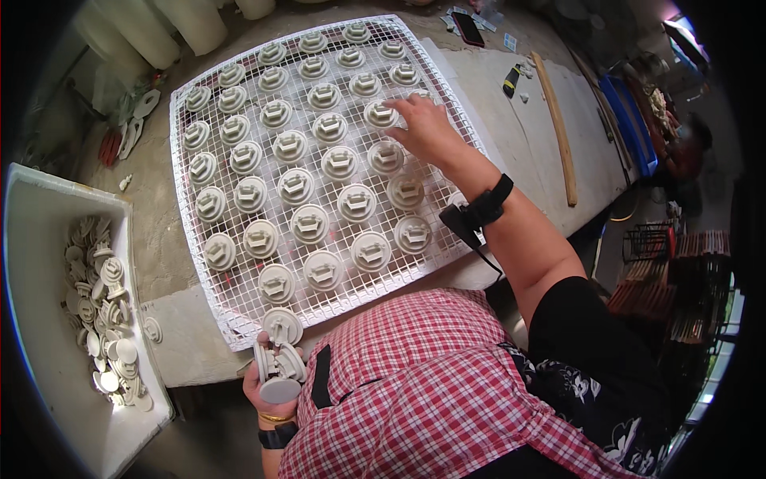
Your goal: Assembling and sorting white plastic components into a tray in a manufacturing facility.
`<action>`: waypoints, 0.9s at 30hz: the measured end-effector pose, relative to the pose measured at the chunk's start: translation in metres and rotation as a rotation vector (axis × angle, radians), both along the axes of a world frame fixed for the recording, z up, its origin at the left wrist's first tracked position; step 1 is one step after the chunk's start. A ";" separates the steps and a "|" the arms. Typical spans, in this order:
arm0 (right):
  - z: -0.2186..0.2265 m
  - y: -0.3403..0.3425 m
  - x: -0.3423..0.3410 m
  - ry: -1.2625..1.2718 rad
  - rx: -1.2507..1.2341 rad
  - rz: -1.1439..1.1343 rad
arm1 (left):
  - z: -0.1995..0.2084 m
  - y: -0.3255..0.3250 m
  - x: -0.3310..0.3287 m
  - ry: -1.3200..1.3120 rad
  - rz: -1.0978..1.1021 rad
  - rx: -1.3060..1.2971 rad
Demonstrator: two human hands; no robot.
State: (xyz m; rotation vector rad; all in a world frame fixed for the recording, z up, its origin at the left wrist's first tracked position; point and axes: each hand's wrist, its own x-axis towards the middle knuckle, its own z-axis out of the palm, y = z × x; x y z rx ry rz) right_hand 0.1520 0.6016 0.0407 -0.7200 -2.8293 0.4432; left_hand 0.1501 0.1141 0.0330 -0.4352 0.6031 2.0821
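Held low at the rack's near corner, my left hand (254, 389) is closed around several stacked pale plastic discs (279, 390). My right hand (427, 128) reaches over the right part of a white wire-grid rack (239, 315). Its thumb and index finger are at the edge of one round plastic piece (381, 114) with a raised tab, seemingly gripping it. Many like pieces, such as one disc (309, 224), sit tab-up in rows on the grid. The rack under my right palm is hidden.
To the left, a white foam box (72, 180) holds a heap of the same pieces; one loose disc (152, 330) lies beside it. At the back right are a phone (468, 28), a yellow-black cutter (511, 81) and a wooden strip (556, 132). A blue crate (630, 124) stands beyond.
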 end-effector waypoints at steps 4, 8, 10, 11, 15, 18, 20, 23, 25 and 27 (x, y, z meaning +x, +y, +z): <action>-0.021 0.018 -0.024 -0.039 0.068 0.002 | 0.004 0.005 -0.003 -0.008 -0.006 -0.002; -0.026 0.016 -0.029 -0.092 0.050 0.034 | 0.001 0.000 -0.002 0.003 0.005 -0.034; -0.021 0.008 -0.030 -0.140 0.048 0.042 | 0.001 -0.001 -0.002 -0.009 0.020 -0.050; -0.019 0.008 -0.031 -0.168 0.042 0.048 | 0.002 -0.001 -0.003 -0.001 0.009 -0.084; 0.001 0.025 -0.050 -0.048 -0.010 -0.034 | -0.002 -0.001 -0.004 0.016 0.003 -0.073; -0.010 0.039 -0.069 -0.006 0.071 -0.039 | -0.008 -0.004 -0.004 0.021 0.000 -0.022; -0.022 0.045 -0.074 -0.032 0.084 -0.031 | -0.009 -0.004 -0.005 0.043 -0.012 -0.042; -0.029 0.045 -0.078 -0.068 0.044 0.003 | -0.022 -0.016 -0.004 0.054 0.023 -0.079; -0.033 0.045 -0.077 -0.065 0.045 0.004 | -0.011 -0.008 -0.004 0.041 0.012 -0.062; -0.030 0.047 -0.080 -0.062 0.044 0.007 | -0.010 -0.005 -0.005 0.029 0.003 -0.046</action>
